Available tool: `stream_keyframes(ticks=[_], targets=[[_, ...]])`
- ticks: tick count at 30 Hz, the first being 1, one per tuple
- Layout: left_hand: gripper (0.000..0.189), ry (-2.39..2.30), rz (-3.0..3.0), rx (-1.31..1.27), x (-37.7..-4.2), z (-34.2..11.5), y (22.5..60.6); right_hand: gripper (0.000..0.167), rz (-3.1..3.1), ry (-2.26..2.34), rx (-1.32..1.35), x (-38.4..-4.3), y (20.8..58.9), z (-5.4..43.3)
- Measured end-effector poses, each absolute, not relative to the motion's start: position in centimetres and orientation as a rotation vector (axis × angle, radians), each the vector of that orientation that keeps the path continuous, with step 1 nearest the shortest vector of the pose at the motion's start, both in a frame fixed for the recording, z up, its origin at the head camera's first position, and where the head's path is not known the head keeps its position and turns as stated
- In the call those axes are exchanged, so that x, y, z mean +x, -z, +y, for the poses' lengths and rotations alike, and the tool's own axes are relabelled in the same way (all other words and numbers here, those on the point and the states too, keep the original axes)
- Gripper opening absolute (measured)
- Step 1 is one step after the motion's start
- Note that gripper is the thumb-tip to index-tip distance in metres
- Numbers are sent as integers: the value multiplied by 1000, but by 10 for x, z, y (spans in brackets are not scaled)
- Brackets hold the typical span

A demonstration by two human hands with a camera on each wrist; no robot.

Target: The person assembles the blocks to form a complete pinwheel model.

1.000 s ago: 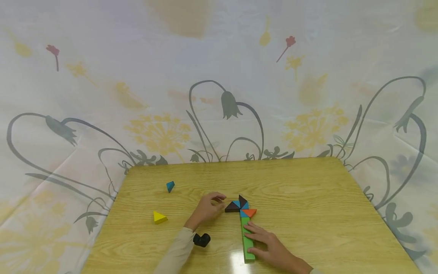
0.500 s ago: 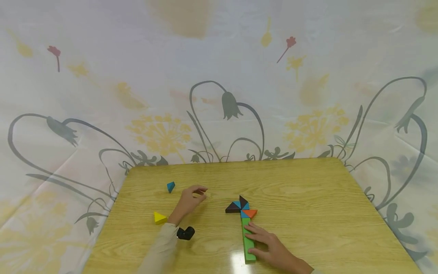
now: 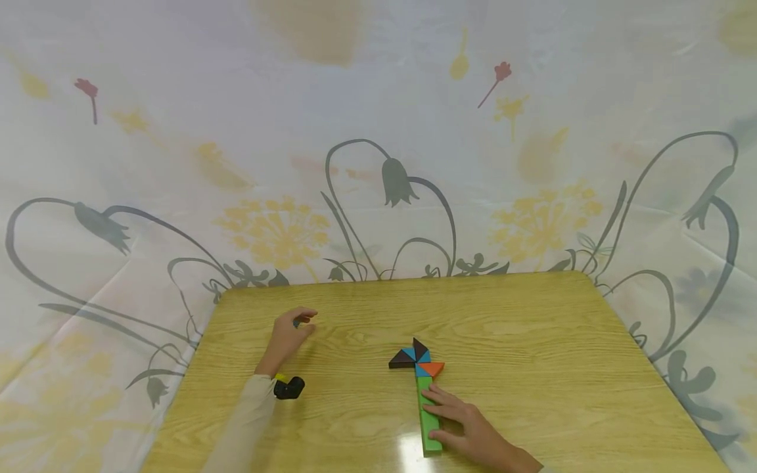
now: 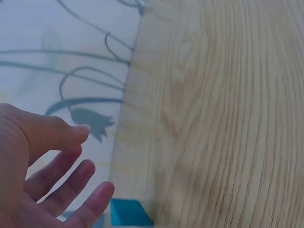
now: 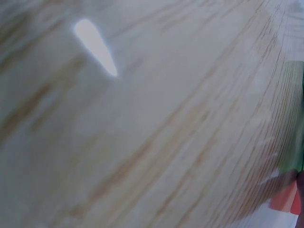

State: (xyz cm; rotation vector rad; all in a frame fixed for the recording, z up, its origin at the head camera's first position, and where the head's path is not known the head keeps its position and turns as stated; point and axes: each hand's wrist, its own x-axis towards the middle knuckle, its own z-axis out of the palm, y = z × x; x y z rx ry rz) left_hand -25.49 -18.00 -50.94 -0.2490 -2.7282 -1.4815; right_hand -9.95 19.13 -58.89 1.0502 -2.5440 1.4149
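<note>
My left hand [image 3: 290,336] hovers at the left of the table, its fingers loosely bent and apart, holding nothing. Just past its fingertips in the left wrist view lies a blue triangular block [image 4: 130,212]; in the head view the hand mostly covers it. My right hand [image 3: 470,424] rests its outstretched fingers on a long green piece [image 3: 426,414]. At that piece's far end, dark triangular blocks [image 3: 403,359], blue triangular blocks [image 3: 424,357] and an orange triangular block [image 3: 432,368] meet in a pinwheel shape.
A yellow triangular block [image 3: 282,378] is largely hidden behind my left wrist and its black camera [image 3: 289,388]. The wooden table [image 3: 520,328] ends at a patterned cloth backdrop [image 3: 367,217].
My left hand has moved left, away from the pinwheel shape and over to the blue block. The right hand stays on the green piece.
</note>
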Motion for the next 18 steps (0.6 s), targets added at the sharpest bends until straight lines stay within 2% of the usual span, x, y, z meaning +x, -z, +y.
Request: stream_keyframes(ticks=[9, 18], targets=[[37, 1491, -2728, -28, -266, -207, 520, 45, -2571, -1417, 1038, -98, 585, 192], [42, 1609, -2646, 121, -272, -214, 541, 44, -2540, -1417, 1057, -99, 586, 191]])
